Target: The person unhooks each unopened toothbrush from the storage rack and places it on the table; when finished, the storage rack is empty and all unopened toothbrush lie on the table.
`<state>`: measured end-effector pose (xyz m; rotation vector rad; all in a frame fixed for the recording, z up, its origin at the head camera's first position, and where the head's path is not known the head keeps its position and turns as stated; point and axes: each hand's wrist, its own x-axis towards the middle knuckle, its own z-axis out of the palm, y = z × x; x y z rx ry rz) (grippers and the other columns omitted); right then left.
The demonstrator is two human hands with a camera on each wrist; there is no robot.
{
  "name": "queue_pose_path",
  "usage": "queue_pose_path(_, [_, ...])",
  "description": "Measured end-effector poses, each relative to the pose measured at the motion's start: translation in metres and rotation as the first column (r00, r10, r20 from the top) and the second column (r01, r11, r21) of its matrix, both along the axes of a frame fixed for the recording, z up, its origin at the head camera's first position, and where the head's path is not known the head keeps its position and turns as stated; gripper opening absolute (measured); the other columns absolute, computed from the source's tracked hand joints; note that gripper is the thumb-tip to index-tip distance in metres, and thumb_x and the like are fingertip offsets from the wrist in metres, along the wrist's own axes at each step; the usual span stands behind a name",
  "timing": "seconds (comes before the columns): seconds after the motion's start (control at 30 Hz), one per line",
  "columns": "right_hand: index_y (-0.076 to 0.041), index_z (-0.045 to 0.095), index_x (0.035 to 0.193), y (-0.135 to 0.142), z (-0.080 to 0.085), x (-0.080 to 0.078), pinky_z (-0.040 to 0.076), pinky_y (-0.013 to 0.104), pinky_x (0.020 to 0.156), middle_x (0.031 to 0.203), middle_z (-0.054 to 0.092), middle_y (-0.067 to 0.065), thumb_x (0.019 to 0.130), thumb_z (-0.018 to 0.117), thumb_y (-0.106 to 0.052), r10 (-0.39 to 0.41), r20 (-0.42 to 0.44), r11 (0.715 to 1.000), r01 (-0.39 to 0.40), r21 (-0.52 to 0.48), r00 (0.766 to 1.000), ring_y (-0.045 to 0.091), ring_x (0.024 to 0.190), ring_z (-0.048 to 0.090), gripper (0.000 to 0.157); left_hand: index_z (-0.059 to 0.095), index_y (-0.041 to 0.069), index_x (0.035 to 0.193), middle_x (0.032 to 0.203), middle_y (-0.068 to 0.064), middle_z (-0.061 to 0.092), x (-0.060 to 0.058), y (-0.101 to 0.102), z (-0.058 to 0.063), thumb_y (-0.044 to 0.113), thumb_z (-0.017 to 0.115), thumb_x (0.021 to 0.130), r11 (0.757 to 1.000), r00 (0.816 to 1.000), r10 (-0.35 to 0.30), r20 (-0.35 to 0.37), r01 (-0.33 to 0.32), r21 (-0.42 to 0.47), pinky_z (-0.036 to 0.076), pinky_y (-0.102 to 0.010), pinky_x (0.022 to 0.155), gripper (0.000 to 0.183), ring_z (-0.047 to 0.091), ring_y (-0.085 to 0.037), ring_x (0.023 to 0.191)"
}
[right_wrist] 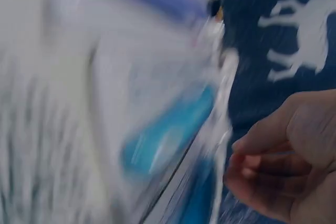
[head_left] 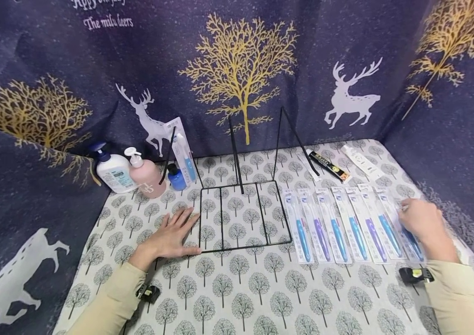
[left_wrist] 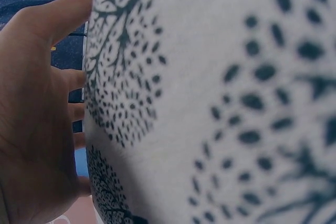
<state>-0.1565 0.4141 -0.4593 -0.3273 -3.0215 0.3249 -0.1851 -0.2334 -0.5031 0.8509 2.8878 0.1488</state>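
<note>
My left hand point(head_left: 174, 235) rests flat on the tablecloth with its fingers spread, the fingertips and thumb right at the left side of a black wire rack point(head_left: 233, 249). In the left wrist view the same hand point(left_wrist: 37, 114) lies along the patterned cloth. At the right end of a row of packaged toothbrushes point(head_left: 337, 232), my right hand point(head_left: 423, 223) pinches the upper part of the last packaged toothbrush point(head_left: 414, 244), with its fingers curled and partly covering the pack. In the right wrist view, the thumb and fingertips of this hand point(right_wrist: 283, 161) meet at the blurred packs' edge.
At the back left stand a white pump bottle point(head_left: 115, 174), a pink pump bottle point(head_left: 149, 179), a small blue bottle point(head_left: 176, 177) and an upright packaged toothbrush point(head_left: 184, 156). A black toothpaste box point(head_left: 329, 166) and a white tube point(head_left: 362, 162) lie at the back right. Dark cloth walls surround the table.
</note>
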Motion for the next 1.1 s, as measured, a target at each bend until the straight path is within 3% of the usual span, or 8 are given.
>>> queue_pose_path(0.07, [0.006, 0.06, 0.105, -0.015, 0.006, -0.005, 0.04, 0.054, 0.056, 0.086, 0.065, 0.026, 0.078, 0.053, -0.013, 0.072, -0.1, 0.997, -0.072, 0.0, 0.992, 0.051, 0.074, 0.054, 0.034, 0.015, 0.019, 0.147, 0.154, -0.009, 0.006, 0.0, 0.001, 0.0, 0.08, 0.044, 0.07, 1.0, 1.0, -0.002, -0.004, 0.002, -0.005, 0.012, -0.065, 0.106, 0.103, 0.008, -0.035, 0.14])
queue_pose_path(0.17, [0.002, 0.064, 0.1, -0.043, 0.018, -0.012, 0.042, 0.048, 0.056, 0.074, 0.067, 0.016, 0.079, 0.053, -0.011, 0.173, -0.231, 0.982, -0.184, -0.03, 0.958, 0.038, 0.065, 0.06, 0.028, 0.015, 0.019, 0.147, 0.154, -0.009, 0.006, 0.0, 0.001, 0.002, 0.08, 0.044, 0.07, 1.0, 1.0, 0.0, -0.005, 0.0, -0.004, 0.012, -0.065, 0.107, 0.103, 0.008, -0.034, 0.14])
queue_pose_path(0.33, [-0.006, 0.068, 0.101, -0.096, 0.032, -0.022, 0.052, 0.041, 0.062, 0.081, 0.071, 0.01, 0.082, 0.062, -0.013, 0.332, -0.304, 0.917, -0.381, -0.118, 0.893, 0.027, 0.068, 0.066, 0.022, 0.015, 0.019, 0.147, 0.154, -0.01, 0.006, 0.0, 0.001, 0.003, 0.079, 0.045, 0.07, 1.0, 1.0, -0.004, -0.007, 0.004, -0.002, 0.011, -0.066, 0.106, 0.102, 0.008, -0.035, 0.139])
queue_pose_path(0.6, [-0.006, 0.065, 0.108, -0.184, 0.041, -0.042, 0.057, 0.028, 0.068, 0.096, 0.07, 0.007, 0.082, 0.067, -0.013, 0.55, -0.382, 0.7, -0.659, -0.274, 0.743, 0.016, 0.078, 0.065, 0.027, 0.016, 0.019, 0.147, 0.154, -0.009, 0.008, 0.001, 0.0, 0.001, 0.078, 0.046, 0.07, 1.0, 1.0, 0.002, -0.013, -0.002, 0.0, 0.013, -0.064, 0.107, 0.102, 0.009, -0.034, 0.14])
queue_pose_path(0.8, [-0.006, 0.064, 0.111, -0.245, 0.045, -0.06, 0.056, 0.03, 0.075, 0.1, 0.068, 0.007, 0.083, 0.065, -0.013, 0.597, -0.486, 0.546, -0.767, -0.337, 0.638, 0.014, 0.083, 0.064, 0.029, 0.016, 0.019, 0.147, 0.154, -0.01, 0.008, 0.001, 0.001, 0.004, 0.078, 0.047, 0.071, 1.0, 1.0, -0.004, -0.009, 0.004, -0.005, 0.013, -0.065, 0.106, 0.102, 0.01, -0.035, 0.139])
queue_pose_path(0.97, [0.001, 0.062, 0.111, -0.291, 0.049, -0.077, 0.055, 0.029, 0.078, 0.101, 0.067, 0.012, 0.083, 0.065, -0.007, 0.604, -0.606, 0.369, -0.856, -0.362, 0.517, 0.018, 0.085, 0.064, 0.029, 0.015, 0.018, 0.148, 0.154, -0.01, 0.007, 0.001, 0.002, 0.007, 0.076, 0.048, 0.071, 1.0, 1.0, -0.002, 0.013, 0.002, -0.011, 0.011, -0.065, 0.107, 0.101, 0.008, -0.035, 0.139])
queue_pose_path(1.03, [0.003, 0.061, 0.111, -0.309, 0.052, -0.083, 0.054, 0.03, 0.082, 0.104, 0.066, 0.015, 0.083, 0.065, -0.004, 0.604, -0.627, 0.312, -0.869, -0.383, 0.493, 0.021, 0.087, 0.064, 0.029, 0.015, 0.018, 0.147, 0.154, -0.01, 0.007, 0.002, 0.003, 0.007, 0.076, 0.049, 0.072, 1.0, 1.0, 0.003, 0.014, -0.002, -0.009, 0.011, -0.064, 0.107, 0.101, 0.008, -0.035, 0.14])
queue_pose_path(1.1, [0.002, 0.061, 0.111, -0.326, 0.055, -0.09, 0.053, 0.03, 0.085, 0.105, 0.066, 0.016, 0.083, 0.064, -0.005, 0.603, -0.61, 0.308, -0.856, -0.416, 0.514, 0.022, 0.089, 0.064, 0.028, 0.015, 0.018, 0.147, 0.154, -0.01, 0.007, 0.002, 0.002, 0.007, 0.075, 0.048, 0.072, 1.0, 1.0, 0.005, 0.013, -0.005, -0.013, 0.011, -0.064, 0.107, 0.101, 0.008, -0.035, 0.14])
